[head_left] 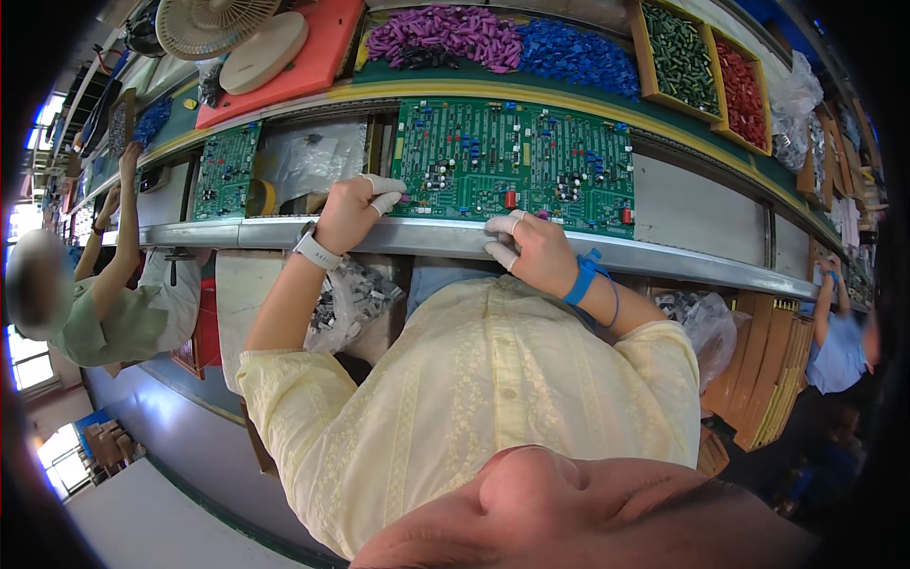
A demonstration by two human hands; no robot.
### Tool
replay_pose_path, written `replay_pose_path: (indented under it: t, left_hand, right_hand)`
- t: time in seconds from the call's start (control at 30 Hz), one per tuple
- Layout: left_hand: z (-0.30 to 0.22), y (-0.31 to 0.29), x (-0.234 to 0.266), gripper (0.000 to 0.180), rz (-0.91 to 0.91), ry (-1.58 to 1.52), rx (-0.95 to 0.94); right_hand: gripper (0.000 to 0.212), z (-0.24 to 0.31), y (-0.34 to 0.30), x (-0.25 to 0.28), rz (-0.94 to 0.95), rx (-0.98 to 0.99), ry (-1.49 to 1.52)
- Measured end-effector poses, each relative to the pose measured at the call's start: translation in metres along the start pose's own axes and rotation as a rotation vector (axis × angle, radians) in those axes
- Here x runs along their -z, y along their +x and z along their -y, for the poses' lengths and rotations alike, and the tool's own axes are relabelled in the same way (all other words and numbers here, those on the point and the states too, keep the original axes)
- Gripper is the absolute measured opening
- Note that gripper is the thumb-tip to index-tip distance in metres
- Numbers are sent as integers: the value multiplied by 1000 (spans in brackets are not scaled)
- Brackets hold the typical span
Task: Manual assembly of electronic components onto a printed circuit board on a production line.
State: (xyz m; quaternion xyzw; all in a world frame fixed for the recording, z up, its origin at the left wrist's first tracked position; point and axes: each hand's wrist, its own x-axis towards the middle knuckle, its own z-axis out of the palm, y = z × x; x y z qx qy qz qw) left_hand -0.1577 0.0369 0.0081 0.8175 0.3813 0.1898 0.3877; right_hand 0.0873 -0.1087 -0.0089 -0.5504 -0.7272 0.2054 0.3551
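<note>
A large green circuit board [462, 161], set with small components, lies on the line in front of me. My left hand [355, 213], white covers on its fingertips, is at the board's lower left corner. Its thumb and forefinger are closed on a small purple part [406, 198]. My right hand [538, 251] is over the metal rail [436, 234], just below the board's near edge. Its covered fingertips are curled together, and whatever they hold is too small to make out. A red cylindrical component [510, 200] stands on the board close above them.
Purple parts [441, 38] and blue parts [578, 59] are heaped behind the line. Yellow boxes hold green parts [678, 57] and red parts [742, 90]. Another circuit board [227, 171] lies left, beside a plastic bag [313, 161]. A fan [213, 24] stands far left. Co-workers sit on both sides.
</note>
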Motion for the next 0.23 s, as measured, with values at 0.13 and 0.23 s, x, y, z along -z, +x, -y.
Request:
replay_pose_path:
  t: [0.13,0.23]
  left_hand:
    - [-5,1,-1,21,27,222,-117]
    - [7,2,-3,21,71,270,-233]
  right_hand:
    - [20,-3,-2,-8,-45,26,-41]
    - [20,-2,-2,-8,-54,31,-60]
